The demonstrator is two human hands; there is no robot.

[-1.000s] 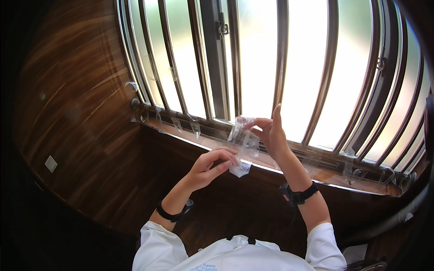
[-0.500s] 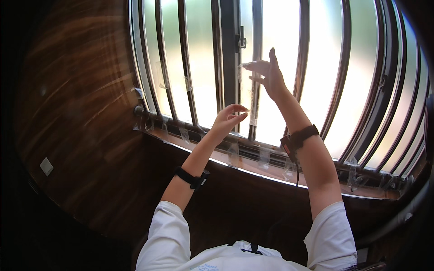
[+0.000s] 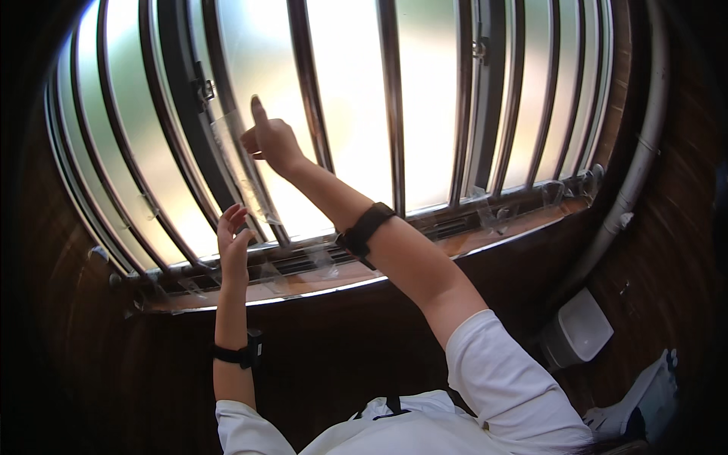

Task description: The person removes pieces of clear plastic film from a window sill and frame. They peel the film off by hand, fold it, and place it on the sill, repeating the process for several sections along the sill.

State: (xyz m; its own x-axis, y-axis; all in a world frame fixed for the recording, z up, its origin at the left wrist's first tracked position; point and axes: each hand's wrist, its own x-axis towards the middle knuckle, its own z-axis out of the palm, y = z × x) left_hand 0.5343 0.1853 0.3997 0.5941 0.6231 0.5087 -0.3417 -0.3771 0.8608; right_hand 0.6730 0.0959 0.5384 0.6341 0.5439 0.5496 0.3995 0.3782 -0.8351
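Note:
A long strip of clear tape [image 3: 229, 144] runs down along a dark bar [image 3: 213, 45] of the window, wrinkled toward its lower end. My right hand [image 3: 274, 144] is at the strip's upper part, thumb raised and apart, fingers bent toward the bar and touching or nearly touching the tape. Lower and to the left, my left hand [image 3: 233, 239] is beside the foot of the bars, its fingers raised and its thumb apart. I see nothing held in it. Whether its fingertips touch the tape, I cannot tell. Both forearms wear black straps.
More vertical bars [image 3: 390, 98] stand before the frosted window [image 3: 349, 83]. Several clear tape pieces [image 3: 322, 260] hang along the sill [image 3: 296, 284]. At the right are a pipe [image 3: 633, 174], a white basin [image 3: 585, 326] and dark wood-patterned walls [image 3: 682, 250].
My view has swung to the right, so the window's right side, pipe and basin show. My right fingers have bent in toward the bar; my left finger and thumb have parted from their near pinch.

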